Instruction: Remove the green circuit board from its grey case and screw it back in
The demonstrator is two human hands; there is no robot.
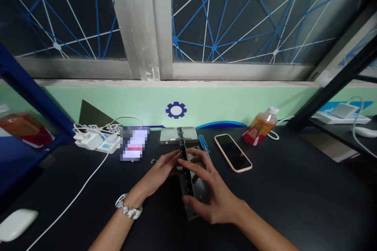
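A narrow green circuit board (182, 143) with dark parts along it stands on its edge between my hands, long side pointing away from me. My right hand (213, 192) grips it from the right, thumb at the near end and fingers curled along its length. From the left, my left hand (163, 170) pinches the board near its middle; its fingertips are partly hidden. Under the board lies a flat grey metal casing (193, 215). Behind it rests a second metal piece (167, 136). A blue screwdriver (204, 144) lies just beyond my right fingers.
Small screws (153, 161) lie left of the board. Further left are a lit, blurred-out phone (135, 144) and a white power strip (110, 145) with cables. To the right are a dark-screened phone (233, 153) and a drink bottle (259, 127). A white mouse (17, 224) sits near left.
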